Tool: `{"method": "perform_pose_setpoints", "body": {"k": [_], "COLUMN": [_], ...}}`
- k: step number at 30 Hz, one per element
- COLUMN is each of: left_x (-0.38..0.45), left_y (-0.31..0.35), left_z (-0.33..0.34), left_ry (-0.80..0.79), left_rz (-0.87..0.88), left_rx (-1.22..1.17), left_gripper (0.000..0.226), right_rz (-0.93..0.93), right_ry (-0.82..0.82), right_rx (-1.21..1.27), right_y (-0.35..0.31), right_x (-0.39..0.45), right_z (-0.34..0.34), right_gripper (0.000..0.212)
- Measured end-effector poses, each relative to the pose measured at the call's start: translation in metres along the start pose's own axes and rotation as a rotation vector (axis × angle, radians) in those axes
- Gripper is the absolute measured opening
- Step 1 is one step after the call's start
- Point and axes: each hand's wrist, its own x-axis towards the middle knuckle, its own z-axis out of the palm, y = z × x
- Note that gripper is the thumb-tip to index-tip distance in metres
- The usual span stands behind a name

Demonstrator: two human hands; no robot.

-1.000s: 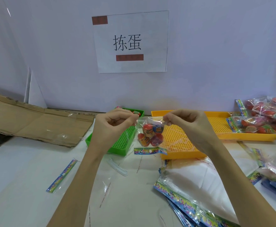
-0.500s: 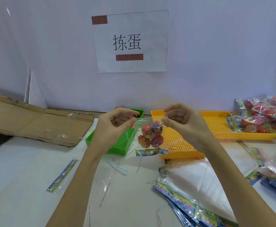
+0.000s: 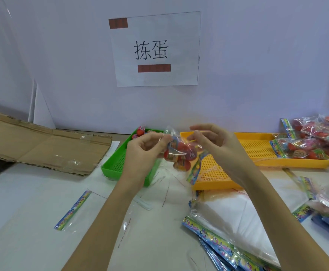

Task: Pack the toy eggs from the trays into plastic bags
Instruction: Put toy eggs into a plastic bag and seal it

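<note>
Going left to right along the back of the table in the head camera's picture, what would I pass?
Flattened cardboard → green tray → the bag of eggs held up in both hands → yellow tray → pile of filled bags.

Even, diffuse light fills my head view, bright without harshness and tinted cool violet on the wall (image 3: pixel 257 55). Shadows are faint: only a soft grey smudge lies under the green tray (image 3: pixel 116 169) on the table (image 3: pixel 32 202). Small white glints catch the tape on the flattened cardboard (image 3: pixel 42 145) and the clear bag stack (image 3: pixel 237 227). The bag of toy eggs (image 3: pixel 181 151) between my hands reads smeared and soft with motion. The printed sign (image 3: pixel 155 49) stays crisp. Wide-angle bending bows the wall seam and stretches my forearms toward the lower corners.
</note>
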Motion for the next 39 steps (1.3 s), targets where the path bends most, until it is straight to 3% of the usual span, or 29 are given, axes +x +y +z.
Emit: {"method": "perform_pose_setpoints", "body": {"k": [3, 6, 11, 13, 17, 23, 27, 30, 32, 35, 39], "left_x": [0.001, 0.002, 0.005, 0.005, 0.004, 0.004, 0.003, 0.004, 0.004, 0.001, 0.002], "left_y": [-0.002, -0.002, -0.002, -0.004, -0.004, -0.01, -0.01, -0.01, -0.011, -0.01, -0.008], "left_z": [0.001, -0.002, -0.008, -0.008, -0.005, 0.0, 0.005, 0.001, -0.002, -0.001, -0.004], "left_ry": [0.094, 0.08, 0.019, 0.021, 0.038, 0.199, 0.292, 0.205, 0.067, -0.043, -0.035], "left_rz": [-0.058, -0.109, -0.18, -0.167, -0.1, 0.088, 0.137, 0.012, -0.076, -0.023, 0.026], "left_rx": [-0.065, -0.095, -0.15, -0.162, -0.14, -0.043, -0.023, 0.007, 0.027, 0.039, 0.084], "left_gripper": [0.03, 0.036, 0.017, 0.013, 0.028, 0.009, 0.017, 0.049, 0.057, 0.032, 0.012], "right_rz": [0.095, 0.083, 0.057, 0.058, 0.083, 0.161, 0.169, 0.159, 0.165, 0.187, 0.242], "right_ry": [-0.108, -0.085, 0.003, 0.007, -0.018, 0.016, 0.08, 0.136, 0.187, 0.189, -0.002], "right_rx": [-0.054, -0.077, -0.055, -0.063, -0.092, 0.055, 0.111, 0.155, 0.208, 0.24, 0.186], "right_y": [0.003, 0.005, 0.003, 0.003, 0.001, -0.003, -0.001, 0.001, 0.003, 0.006, 0.003], "right_x": [-0.001, -0.002, -0.004, -0.004, -0.006, -0.005, -0.004, -0.003, -0.002, -0.001, -0.001], "right_z": [0.003, 0.008, 0.008, 0.008, 0.009, 0.015, 0.024, 0.02, 0.016, 0.011, 0.005], "right_gripper": [0.031, 0.02, 0.015, 0.014, 0.022, 0.028, 0.026, 0.025, 0.025, 0.023, 0.022]}}
